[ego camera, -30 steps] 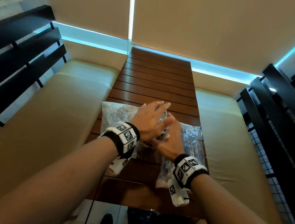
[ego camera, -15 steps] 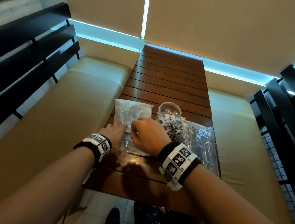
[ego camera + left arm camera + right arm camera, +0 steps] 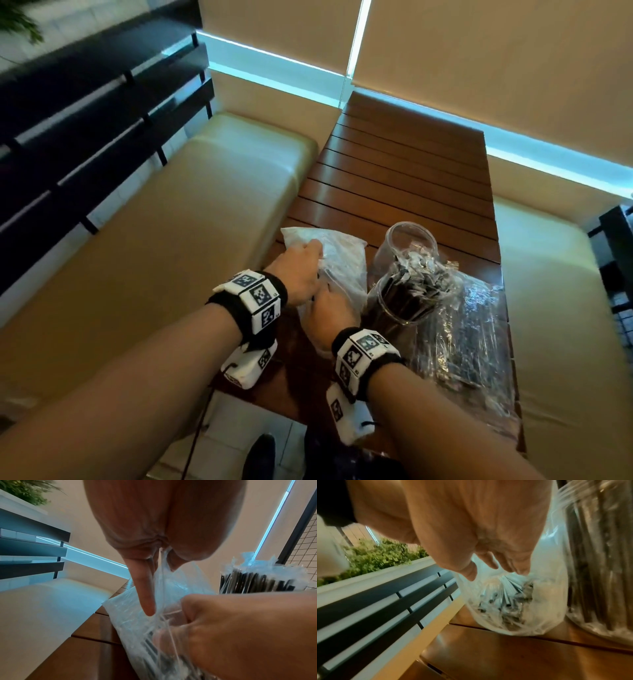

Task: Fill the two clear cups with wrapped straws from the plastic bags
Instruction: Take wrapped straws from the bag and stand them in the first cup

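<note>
On the wooden slatted bench (image 3: 404,178), at its near left part, lies a cloudy plastic bag (image 3: 337,263) with wrapped straws (image 3: 506,601) inside; both hands are on it. Left hand (image 3: 298,270) sits at the bag's far left portion. Left wrist view: bag film is gathered and pinched between thumb and curled fingers, while one finger (image 3: 145,595) points out straight and lies against the bag's outer surface. Right hand (image 3: 329,308) is at the bag's near end, just beside the left hand. Right wrist view: its fingers (image 3: 510,563) are bent loosely, with small gaps between them, tips against the bag film above the straw ends; thumb (image 3: 467,572) presses the film on the opposite side. Whether the film is truly pinched there or only touched: cannot tell, frame is blurred.

Just right of this bag stands a clear cup (image 3: 407,298) packed with dark wrapped straws, wrapper ends sticking up over its rim. Behind it stands a second clear cup (image 3: 407,240); its contents are unclear. Second, clear plastic bag (image 3: 462,339) of dark straws lies at the right of the cups, touching the filled one. Neither hand touches the cups. Cream cushioned seats (image 3: 191,219) flank the bench on both sides.
</note>
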Action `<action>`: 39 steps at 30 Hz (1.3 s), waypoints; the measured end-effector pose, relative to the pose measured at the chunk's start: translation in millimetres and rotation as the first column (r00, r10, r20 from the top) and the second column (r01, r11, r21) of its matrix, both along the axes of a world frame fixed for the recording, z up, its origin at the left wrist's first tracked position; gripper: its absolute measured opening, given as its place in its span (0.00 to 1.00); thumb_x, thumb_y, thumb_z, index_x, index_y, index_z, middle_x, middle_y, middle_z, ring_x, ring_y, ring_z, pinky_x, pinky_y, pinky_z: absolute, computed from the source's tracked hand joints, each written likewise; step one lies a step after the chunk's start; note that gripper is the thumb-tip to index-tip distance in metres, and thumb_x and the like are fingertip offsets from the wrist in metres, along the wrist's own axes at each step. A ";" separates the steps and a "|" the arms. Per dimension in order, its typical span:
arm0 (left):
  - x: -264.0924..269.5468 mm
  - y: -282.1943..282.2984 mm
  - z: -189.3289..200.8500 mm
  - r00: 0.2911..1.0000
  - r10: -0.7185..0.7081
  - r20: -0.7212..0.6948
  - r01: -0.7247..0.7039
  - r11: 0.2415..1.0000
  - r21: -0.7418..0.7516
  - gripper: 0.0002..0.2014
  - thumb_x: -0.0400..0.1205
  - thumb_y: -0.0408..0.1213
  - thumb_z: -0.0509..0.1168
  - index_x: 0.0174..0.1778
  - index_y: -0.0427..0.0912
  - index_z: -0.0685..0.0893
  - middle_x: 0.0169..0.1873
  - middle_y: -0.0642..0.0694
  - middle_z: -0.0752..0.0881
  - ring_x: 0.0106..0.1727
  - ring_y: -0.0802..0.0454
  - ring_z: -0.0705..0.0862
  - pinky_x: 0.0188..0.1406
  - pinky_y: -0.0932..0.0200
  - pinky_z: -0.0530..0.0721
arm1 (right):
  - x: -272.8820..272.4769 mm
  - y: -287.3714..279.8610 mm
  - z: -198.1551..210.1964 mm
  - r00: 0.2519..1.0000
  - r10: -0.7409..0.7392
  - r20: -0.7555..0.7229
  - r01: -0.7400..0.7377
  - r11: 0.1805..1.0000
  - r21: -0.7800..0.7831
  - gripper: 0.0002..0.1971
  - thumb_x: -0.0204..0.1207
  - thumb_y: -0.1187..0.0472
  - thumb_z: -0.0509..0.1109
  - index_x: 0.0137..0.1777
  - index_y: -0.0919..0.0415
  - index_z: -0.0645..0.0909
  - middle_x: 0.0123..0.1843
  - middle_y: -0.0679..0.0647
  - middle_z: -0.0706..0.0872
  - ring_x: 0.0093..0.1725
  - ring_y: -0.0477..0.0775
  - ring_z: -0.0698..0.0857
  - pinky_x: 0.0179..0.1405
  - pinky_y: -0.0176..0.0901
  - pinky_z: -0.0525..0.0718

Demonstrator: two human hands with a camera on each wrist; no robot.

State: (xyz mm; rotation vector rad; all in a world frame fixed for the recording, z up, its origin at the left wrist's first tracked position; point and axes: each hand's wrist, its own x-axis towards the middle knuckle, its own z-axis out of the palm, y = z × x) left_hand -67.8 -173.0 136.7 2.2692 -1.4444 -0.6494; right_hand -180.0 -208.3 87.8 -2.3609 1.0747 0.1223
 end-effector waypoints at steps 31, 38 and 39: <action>9.7 12.2 20.2 0.999 -0.012 -0.034 0.010 0.998 -0.066 0.09 0.80 0.27 0.58 0.50 0.45 0.68 0.48 0.44 0.78 0.43 0.45 0.77 0.40 0.54 0.74 | 27.2 -19.5 25.8 0.943 -0.105 -0.315 0.143 0.985 0.100 0.15 0.82 0.54 0.67 0.64 0.62 0.80 0.56 0.59 0.83 0.59 0.59 0.83 0.58 0.48 0.81; 8.0 6.2 26.4 0.997 0.032 -0.068 -0.040 0.992 -0.116 0.10 0.78 0.25 0.61 0.48 0.43 0.70 0.40 0.50 0.76 0.41 0.48 0.75 0.33 0.58 0.70 | 17.5 -21.5 29.0 0.961 -0.122 -0.249 0.149 0.984 0.093 0.14 0.78 0.46 0.69 0.48 0.57 0.75 0.43 0.52 0.79 0.46 0.55 0.80 0.45 0.46 0.78; 6.9 5.7 26.9 0.997 0.033 -0.074 -0.042 0.991 -0.125 0.10 0.78 0.26 0.62 0.48 0.43 0.71 0.40 0.50 0.76 0.41 0.49 0.76 0.34 0.59 0.71 | 15.2 -21.0 29.5 0.959 -0.111 -0.262 0.134 0.988 0.074 0.14 0.78 0.47 0.69 0.47 0.57 0.73 0.43 0.52 0.78 0.45 0.54 0.79 0.44 0.45 0.77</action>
